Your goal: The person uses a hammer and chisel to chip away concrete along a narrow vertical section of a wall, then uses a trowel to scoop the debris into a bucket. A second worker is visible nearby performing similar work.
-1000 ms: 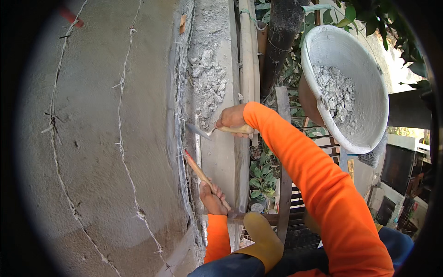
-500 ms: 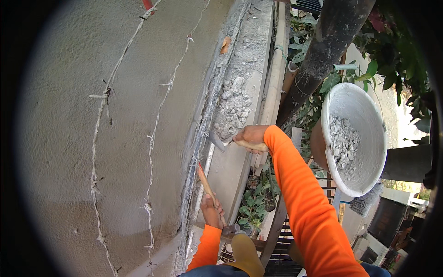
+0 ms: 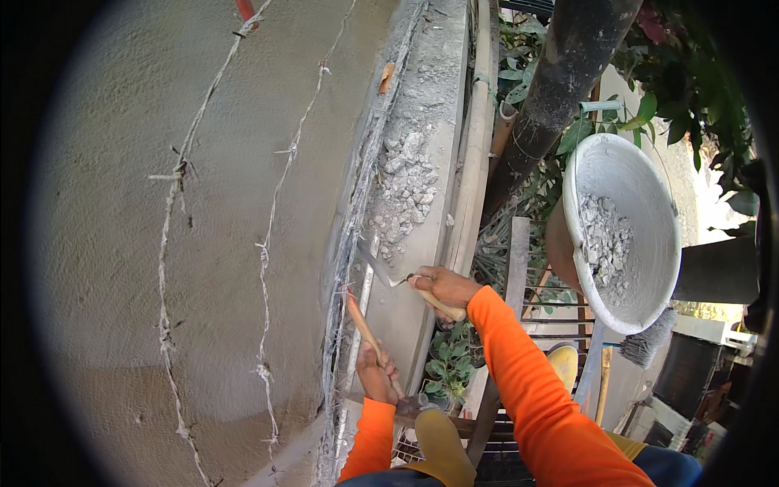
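Observation:
My right hand (image 3: 445, 290) is closed round the wooden handle of a trowel (image 3: 378, 266). The trowel's grey blade points up and left over the concrete ledge (image 3: 403, 297), just below a heap of broken grey rubble (image 3: 406, 183). Lower and to the left, my left hand (image 3: 376, 375) grips a hammer (image 3: 364, 325) by its wooden handle. The handle's red end leans toward the wires and wall, while the grey metal head shows beyond my fingers, near my boot.
A bucket (image 3: 671, 268) partly filled with rubble hangs at the right, beside a dark slanted post (image 3: 560, 89). Barbed wire (image 3: 166, 268) runs along the rendered wall (image 3: 97, 243). My yellow boots (image 3: 442, 446) stand by metal bars; a brush (image 3: 649, 339) is below the bucket.
My right hand has drawn the trowel down and toward me, away from the rubble heap. The left hand keeps its hold on the hammer. A second boot has come into clearer view.

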`<state>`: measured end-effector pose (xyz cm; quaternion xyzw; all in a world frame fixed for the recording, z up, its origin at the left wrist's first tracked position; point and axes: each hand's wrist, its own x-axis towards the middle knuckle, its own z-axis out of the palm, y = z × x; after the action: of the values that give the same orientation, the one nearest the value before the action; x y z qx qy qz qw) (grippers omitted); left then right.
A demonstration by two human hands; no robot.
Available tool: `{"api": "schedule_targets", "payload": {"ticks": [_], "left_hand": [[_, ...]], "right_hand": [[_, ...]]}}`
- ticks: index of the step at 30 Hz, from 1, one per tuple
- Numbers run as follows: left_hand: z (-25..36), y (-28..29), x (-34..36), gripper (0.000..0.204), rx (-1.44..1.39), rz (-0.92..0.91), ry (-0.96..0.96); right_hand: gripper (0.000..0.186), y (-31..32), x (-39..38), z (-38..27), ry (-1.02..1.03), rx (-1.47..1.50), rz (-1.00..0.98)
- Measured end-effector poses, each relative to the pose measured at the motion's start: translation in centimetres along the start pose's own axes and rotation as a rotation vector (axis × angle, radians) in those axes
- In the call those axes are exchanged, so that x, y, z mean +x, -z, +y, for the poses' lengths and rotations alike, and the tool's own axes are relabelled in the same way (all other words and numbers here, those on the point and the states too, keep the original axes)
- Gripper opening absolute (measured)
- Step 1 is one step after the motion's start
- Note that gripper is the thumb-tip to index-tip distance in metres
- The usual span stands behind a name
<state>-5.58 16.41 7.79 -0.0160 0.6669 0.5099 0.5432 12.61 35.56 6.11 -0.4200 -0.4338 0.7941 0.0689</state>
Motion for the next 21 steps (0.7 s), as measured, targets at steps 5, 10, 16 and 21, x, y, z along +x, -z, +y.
{"api": "schedule_targets", "payload": {"ticks": [5,10,16,21], "left_hand": [[0.4,0.1,0.0,0.026,0.032,-0.021,-0.022],[0.4,0.2,0.0,0.025,0.046,-0.016,-0.041],[0.5,0.0,0.1,0.025,0.04,-0.003,-0.024],[0.4,0.1,-0.1,0.025,0.029,0.005,-0.026]], "right_hand": [[0.037,0.0,-0.3,1.5,-0.229,-0.063,-0.3],[0.039,5.2,2.8,-3.4,-0.237,-0.063,-0.146],[0.039,5.0,2.4,-3.5,-0.108,-0.012,0.015],[0.035,3.7,3.3,-0.9,0.024,0.172,0.134]]}}
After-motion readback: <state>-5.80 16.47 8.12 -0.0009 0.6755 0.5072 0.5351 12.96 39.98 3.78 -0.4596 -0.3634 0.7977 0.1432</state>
